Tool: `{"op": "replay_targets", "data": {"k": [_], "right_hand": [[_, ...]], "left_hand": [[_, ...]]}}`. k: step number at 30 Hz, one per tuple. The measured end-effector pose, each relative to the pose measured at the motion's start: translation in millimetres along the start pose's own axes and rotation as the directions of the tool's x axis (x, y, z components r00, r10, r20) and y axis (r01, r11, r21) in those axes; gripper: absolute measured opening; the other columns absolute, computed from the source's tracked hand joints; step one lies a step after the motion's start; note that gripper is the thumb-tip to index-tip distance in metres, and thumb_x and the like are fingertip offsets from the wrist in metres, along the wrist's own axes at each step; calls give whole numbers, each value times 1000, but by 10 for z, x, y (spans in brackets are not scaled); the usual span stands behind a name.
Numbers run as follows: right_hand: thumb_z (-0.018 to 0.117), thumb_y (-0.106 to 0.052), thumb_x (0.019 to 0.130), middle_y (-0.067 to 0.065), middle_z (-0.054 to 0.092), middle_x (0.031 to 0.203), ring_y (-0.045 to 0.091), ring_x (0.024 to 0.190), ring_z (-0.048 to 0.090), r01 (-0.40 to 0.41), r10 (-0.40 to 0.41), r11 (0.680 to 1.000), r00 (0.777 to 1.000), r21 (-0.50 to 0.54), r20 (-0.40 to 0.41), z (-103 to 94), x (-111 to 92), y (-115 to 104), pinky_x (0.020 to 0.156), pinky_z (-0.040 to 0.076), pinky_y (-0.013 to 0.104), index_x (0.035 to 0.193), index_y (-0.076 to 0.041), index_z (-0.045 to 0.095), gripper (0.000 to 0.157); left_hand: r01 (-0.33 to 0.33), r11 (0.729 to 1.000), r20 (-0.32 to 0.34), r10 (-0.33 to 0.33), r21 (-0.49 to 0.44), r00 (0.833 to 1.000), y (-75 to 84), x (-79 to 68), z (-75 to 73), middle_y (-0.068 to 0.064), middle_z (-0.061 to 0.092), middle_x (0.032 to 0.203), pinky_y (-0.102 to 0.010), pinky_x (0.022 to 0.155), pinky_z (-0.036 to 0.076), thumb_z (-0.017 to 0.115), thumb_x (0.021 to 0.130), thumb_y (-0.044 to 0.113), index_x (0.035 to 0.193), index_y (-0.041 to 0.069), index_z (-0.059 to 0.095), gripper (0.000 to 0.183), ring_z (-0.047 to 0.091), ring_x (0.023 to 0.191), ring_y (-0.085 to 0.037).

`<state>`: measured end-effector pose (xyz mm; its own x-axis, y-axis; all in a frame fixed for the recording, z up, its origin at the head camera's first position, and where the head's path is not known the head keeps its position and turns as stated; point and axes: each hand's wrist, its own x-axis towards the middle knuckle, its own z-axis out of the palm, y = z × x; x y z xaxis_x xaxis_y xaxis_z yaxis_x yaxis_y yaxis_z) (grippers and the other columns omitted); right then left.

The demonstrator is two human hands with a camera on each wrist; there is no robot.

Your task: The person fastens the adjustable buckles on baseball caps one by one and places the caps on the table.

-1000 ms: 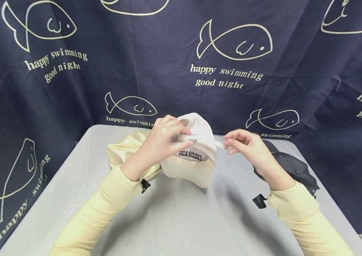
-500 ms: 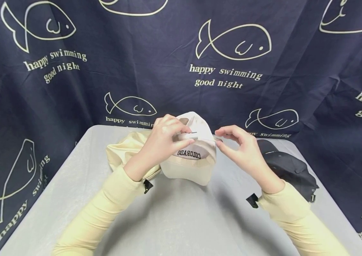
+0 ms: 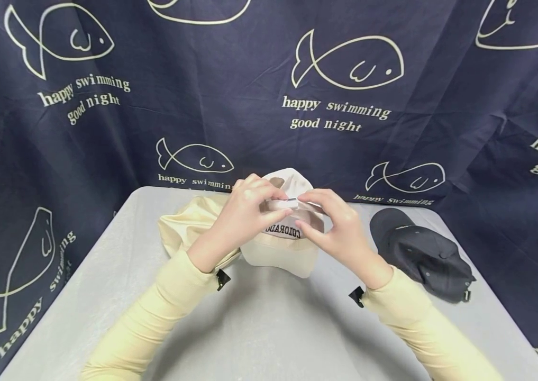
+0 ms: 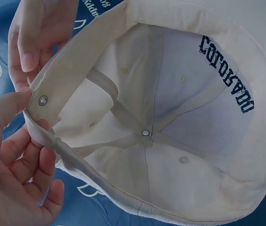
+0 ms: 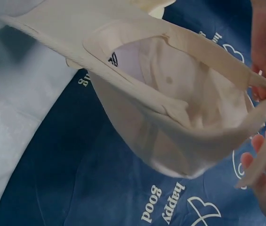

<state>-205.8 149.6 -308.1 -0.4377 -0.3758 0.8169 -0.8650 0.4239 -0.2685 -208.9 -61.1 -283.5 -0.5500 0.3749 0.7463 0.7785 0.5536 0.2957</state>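
A cream baseball cap (image 3: 280, 255), with COLORADO in dark letters, is held above the table with its opening toward me and its brim low. My left hand (image 3: 245, 206) pinches its back edge near a metal fastener; the left wrist view shows thumb and fingers on that rim, beside a round snap (image 4: 43, 100). My right hand (image 3: 337, 219) meets the left at the cap's back, fingers curled about the strap (image 5: 262, 157), whose end hangs loose in the right wrist view. A gap shows between right thumb and forefinger, and their exact contact is partly hidden.
A shiny pale-yellow fabric item (image 3: 188, 217) lies on the left behind my left forearm. On the right rests a black cap (image 3: 428, 259). Both are on the grey-white table (image 3: 269, 328), with a dark blue fish-print curtain (image 3: 259, 95) behind it.
My right hand has moved left along the strap toward my left hand, uncovering more of the black cap. The left hand and the cream cap have barely moved.
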Motion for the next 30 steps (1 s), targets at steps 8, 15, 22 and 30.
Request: {"op": "replay_targets", "data": {"k": [8,15,22,30], "right_hand": [[75,-11,73,7,65,105,16,97,62,65,-66,998,996,-5,-62,135,6,40,82,51,19,104,-3,65,33],[70,-9,75,10,65,100,20,94,62,110,-108,994,984,11,-139,222,12,56,86,48,18,97,-1,67,24],[65,-5,77,10,66,95,23,91,63,156,-153,988,971,4,-184,278,16,68,87,49,20,93,-1,67,17],[65,-4,79,10,67,92,22,83,65,202,-202,979,954,-25,-222,300,22,96,82,50,19,90,-3,70,12]], "left_hand": [[14,1000,21,-14,-25,1000,32,7,29,5,62,75,-31,70,34,78,76,24,86,12,73,16,49,78,-13],[22,999,36,-21,-37,999,61,14,41,7,63,76,-31,71,34,77,77,25,89,15,75,15,48,79,-12],[20,1000,35,-20,-18,999,71,15,63,7,64,74,-31,69,33,77,76,23,84,15,74,12,49,78,-12],[24,1000,39,-24,-11,999,64,17,85,6,62,71,-31,67,33,77,76,24,81,13,73,12,50,77,-13]]}}
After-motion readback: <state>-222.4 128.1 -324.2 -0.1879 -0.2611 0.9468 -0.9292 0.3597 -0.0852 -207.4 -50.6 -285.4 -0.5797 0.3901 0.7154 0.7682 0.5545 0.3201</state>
